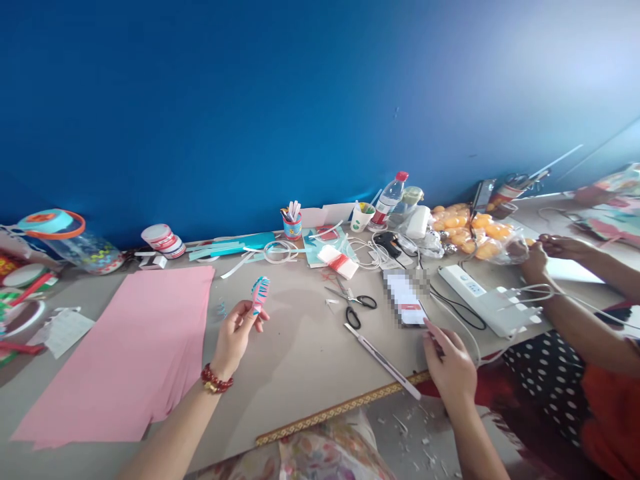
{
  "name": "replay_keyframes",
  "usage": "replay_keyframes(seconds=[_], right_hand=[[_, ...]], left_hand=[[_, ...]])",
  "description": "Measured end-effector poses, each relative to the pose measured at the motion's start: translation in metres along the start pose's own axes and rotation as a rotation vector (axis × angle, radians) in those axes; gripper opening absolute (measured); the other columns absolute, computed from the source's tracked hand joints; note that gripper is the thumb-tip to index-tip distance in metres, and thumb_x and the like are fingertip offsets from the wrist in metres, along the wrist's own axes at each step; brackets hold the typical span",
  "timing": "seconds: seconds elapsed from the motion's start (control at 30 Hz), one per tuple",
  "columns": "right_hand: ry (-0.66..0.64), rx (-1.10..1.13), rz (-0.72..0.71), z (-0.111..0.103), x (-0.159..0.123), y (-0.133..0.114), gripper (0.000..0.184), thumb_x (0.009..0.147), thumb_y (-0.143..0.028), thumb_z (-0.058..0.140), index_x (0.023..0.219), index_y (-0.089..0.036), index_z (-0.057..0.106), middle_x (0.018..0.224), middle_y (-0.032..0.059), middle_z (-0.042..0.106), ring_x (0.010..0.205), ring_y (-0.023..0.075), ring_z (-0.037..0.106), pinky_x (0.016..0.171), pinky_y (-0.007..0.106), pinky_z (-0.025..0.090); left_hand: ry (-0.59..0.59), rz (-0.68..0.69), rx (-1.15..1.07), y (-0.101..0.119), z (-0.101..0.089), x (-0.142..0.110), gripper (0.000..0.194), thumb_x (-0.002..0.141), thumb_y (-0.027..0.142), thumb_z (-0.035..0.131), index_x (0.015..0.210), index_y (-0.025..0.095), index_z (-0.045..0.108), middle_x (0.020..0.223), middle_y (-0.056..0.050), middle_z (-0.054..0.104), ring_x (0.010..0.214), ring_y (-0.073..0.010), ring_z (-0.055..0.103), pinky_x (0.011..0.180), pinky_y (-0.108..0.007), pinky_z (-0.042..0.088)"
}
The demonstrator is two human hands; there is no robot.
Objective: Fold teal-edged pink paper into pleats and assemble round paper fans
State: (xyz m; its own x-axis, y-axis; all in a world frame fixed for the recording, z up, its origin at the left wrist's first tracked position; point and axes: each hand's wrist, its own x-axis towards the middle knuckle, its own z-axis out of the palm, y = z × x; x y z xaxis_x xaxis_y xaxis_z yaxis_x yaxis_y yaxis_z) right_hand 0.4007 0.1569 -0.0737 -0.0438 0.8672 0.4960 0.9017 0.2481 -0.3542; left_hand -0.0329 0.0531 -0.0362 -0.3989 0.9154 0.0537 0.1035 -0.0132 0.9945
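Note:
My left hand pinches a small pink, blue and white striped paper piece above the table. It looks folded or woven, with a pointed lower end. By the lower edge of a phone, my right hand has its fingers partly stretched out and holds nothing that I can see; whether a fingertip touches the phone is unclear. Between my hands lie scissors with black handles and a white-handled craft knife. A stack of pink paper is left of my left hand.
Paper strips, a pen cup and a water bottle line the blue wall. A power strip with cables sits at right, near bagged orange fruit. Another person's arms reach in there. A clear jar stands far left.

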Motion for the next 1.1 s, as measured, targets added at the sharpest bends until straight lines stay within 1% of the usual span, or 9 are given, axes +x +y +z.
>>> replay_keyframes(seconds=[0.23,0.33,0.43,0.57,0.73,0.83,0.97,1.03,1.1], right_hand=[[0.038,0.027,0.018,-0.001,0.007,0.006,0.038,0.091,-0.041,0.047,0.114,-0.02,0.069,0.101,0.0101,0.065,0.075,0.0207,0.063,0.063,0.031,0.048],[0.059,-0.005,-0.026,0.001,0.009,0.006,0.036,0.091,-0.04,0.049,0.114,-0.021,0.07,0.103,0.0104,0.062,0.083,0.0222,0.061,0.066,0.031,0.049],[0.069,-0.045,-0.092,0.004,0.011,0.005,0.036,0.092,-0.038,0.048,0.113,-0.021,0.071,0.103,0.0109,0.06,0.09,0.0241,0.059,0.074,0.034,0.049],[0.046,-0.082,-0.132,0.007,0.012,0.004,0.037,0.092,-0.036,0.046,0.112,-0.02,0.072,0.103,0.0113,0.06,0.089,0.0237,0.059,0.078,0.036,0.048],[0.013,-0.109,-0.125,0.011,0.011,0.006,0.038,0.092,-0.038,0.045,0.11,-0.02,0.073,0.102,0.0113,0.06,0.088,0.0238,0.06,0.079,0.037,0.049],[0.033,-0.052,-0.062,0.007,0.012,0.002,0.039,0.092,-0.041,0.046,0.112,-0.02,0.072,0.105,0.012,0.059,0.085,0.0234,0.061,0.075,0.036,0.051],[0.052,0.077,0.099,-0.012,0.017,-0.02,0.042,0.09,-0.046,0.052,0.118,-0.019,0.067,0.111,0.0126,0.058,0.068,0.0165,0.061,0.062,0.031,0.052],[0.006,0.132,0.099,-0.023,0.02,-0.043,0.039,0.09,-0.046,0.053,0.115,-0.02,0.067,0.11,0.0114,0.059,0.065,0.0144,0.061,0.058,0.028,0.052],[-0.036,0.236,0.034,-0.028,0.022,-0.074,0.032,0.091,-0.043,0.053,0.111,-0.022,0.068,0.109,0.0098,0.061,0.073,0.0157,0.063,0.058,0.025,0.052]], left_hand=[[0.081,-0.154,-0.301,-0.01,-0.003,0.007,0.03,0.082,0.047,0.065,0.084,0.018,0.058,0.081,-0.003,0.068,0.06,-0.0106,0.054,0.067,-0.027,0.049],[0.118,-0.184,-0.358,-0.01,-0.002,0.007,0.031,0.082,0.047,0.067,0.08,0.018,0.057,0.082,-0.002,0.068,0.061,-0.0097,0.054,0.067,-0.026,0.049],[0.11,-0.18,-0.35,-0.009,-0.001,0.006,0.031,0.083,0.047,0.066,0.079,0.017,0.058,0.084,-0.002,0.068,0.064,-0.0095,0.054,0.069,-0.025,0.048],[0.049,-0.177,-0.287,-0.009,0.0,0.004,0.03,0.084,0.047,0.065,0.082,0.017,0.058,0.086,-0.002,0.067,0.067,-0.0099,0.054,0.07,-0.024,0.047],[0.029,-0.161,-0.259,-0.011,-0.001,0.005,0.03,0.084,0.047,0.064,0.083,0.018,0.058,0.084,-0.002,0.067,0.066,-0.0109,0.055,0.067,-0.024,0.046],[0.028,-0.141,-0.24,-0.011,-0.001,0.005,0.03,0.084,0.047,0.064,0.083,0.018,0.058,0.084,-0.003,0.068,0.066,-0.0112,0.055,0.067,-0.024,0.046],[0.008,-0.084,-0.133,-0.009,0.0,0.003,0.027,0.087,0.045,0.061,0.084,0.018,0.059,0.085,-0.004,0.069,0.066,-0.0123,0.056,0.069,-0.026,0.047],[-0.008,-0.041,-0.061,-0.01,0.001,0.003,0.026,0.089,0.044,0.059,0.085,0.019,0.059,0.085,-0.004,0.069,0.067,-0.013,0.057,0.071,-0.027,0.046],[-0.013,-0.004,-0.006,-0.011,0.002,0.002,0.024,0.091,0.042,0.056,0.086,0.019,0.059,0.083,-0.003,0.069,0.068,-0.0137,0.057,0.074,-0.028,0.045]])
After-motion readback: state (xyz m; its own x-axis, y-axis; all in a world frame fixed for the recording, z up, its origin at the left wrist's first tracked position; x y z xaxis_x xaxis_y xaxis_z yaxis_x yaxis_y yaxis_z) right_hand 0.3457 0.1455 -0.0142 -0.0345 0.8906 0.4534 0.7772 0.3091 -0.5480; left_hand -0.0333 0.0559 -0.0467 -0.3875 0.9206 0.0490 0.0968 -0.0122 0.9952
